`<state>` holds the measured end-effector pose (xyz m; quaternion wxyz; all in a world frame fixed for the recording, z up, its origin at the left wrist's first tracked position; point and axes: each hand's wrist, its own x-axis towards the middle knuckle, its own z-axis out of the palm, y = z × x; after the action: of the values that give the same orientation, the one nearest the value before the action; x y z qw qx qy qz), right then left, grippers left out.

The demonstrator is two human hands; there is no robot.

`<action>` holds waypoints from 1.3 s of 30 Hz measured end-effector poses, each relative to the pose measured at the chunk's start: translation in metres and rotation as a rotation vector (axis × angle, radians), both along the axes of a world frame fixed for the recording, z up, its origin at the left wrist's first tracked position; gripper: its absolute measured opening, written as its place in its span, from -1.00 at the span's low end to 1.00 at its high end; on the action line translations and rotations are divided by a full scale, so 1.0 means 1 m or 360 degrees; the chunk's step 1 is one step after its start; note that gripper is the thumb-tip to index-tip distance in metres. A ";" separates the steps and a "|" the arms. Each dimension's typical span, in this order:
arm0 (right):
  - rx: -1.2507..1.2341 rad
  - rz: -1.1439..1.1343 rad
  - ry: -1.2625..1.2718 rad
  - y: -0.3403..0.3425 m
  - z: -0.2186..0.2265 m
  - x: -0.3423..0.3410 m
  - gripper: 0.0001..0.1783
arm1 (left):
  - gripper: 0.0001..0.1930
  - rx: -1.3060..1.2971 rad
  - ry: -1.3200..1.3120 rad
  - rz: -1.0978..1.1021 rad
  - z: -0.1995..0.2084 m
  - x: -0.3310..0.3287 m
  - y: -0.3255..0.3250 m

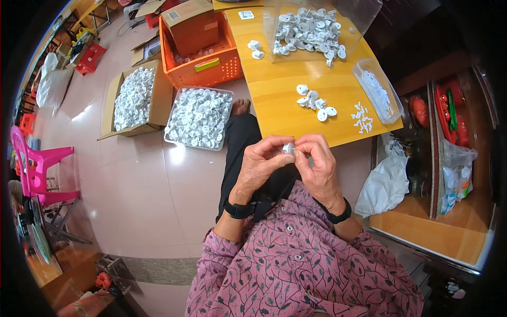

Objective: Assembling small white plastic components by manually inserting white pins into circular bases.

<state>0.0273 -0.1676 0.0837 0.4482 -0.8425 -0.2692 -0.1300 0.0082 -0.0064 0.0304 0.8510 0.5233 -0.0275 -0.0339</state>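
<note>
To my left, a pink plastic armchair point(53, 155) stands on the glossy tiled floor point(132, 211), which a dark speckled band point(158, 269) crosses nearer me. Beyond it I see a red plastic stool point(91, 59) – and, just beside that, a bulging white sack point(53, 84). On my right, a crumpled white plastic bag point(385, 182) leans at a wooden cabinet point(430, 232) – a clear bag of packets point(457, 166) sits inside.

Partly covered between left hand point(259, 162) and right hand point(320, 170), a white piece point(288, 148) too small to tell in detail; cut off by the upper edge, a clear bin point(362, 21) and the wooden surface point(274, 119); cropped below, a patterned shirt point(269, 269); partly hidden by a cardboard box point(193, 34), an orange crate point(179, 78).
</note>
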 end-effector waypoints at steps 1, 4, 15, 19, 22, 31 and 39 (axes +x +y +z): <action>0.0018 0.0014 0.0027 0.002 0.001 -0.001 -0.89 | -0.64 -0.0019 -0.0004 0.0026 0.000 -0.001 0.001; 0.0023 -0.0038 0.0060 0.007 -0.005 0.000 -0.90 | -0.63 0.0049 -0.0058 0.0050 0.003 -0.003 0.006; 0.0021 0.0024 0.0076 0.023 -0.004 -0.006 -0.89 | -0.64 0.0083 -0.0263 0.0152 -0.009 -0.008 0.017; 0.0021 0.0101 0.0085 0.023 -0.001 -0.008 -0.90 | -0.64 0.0093 -0.0211 0.0143 -0.006 -0.012 0.022; 0.0344 0.0119 0.0400 0.022 -0.010 -0.007 -0.92 | -0.65 -0.0034 -0.0248 0.0150 -0.006 -0.010 0.022; 0.0583 0.0204 0.0714 0.034 -0.016 -0.008 -0.94 | -0.65 -0.0040 -0.0232 0.0144 -0.007 -0.017 0.036; 0.0437 0.0267 0.0714 0.052 -0.031 -0.007 -0.94 | -0.66 0.0081 -0.0072 0.0252 -0.024 -0.027 0.060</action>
<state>0.0203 -0.1154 0.0527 0.6158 -0.7563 -0.2119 0.0622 -0.0186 0.0534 0.0067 0.8366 0.5460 -0.0044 0.0447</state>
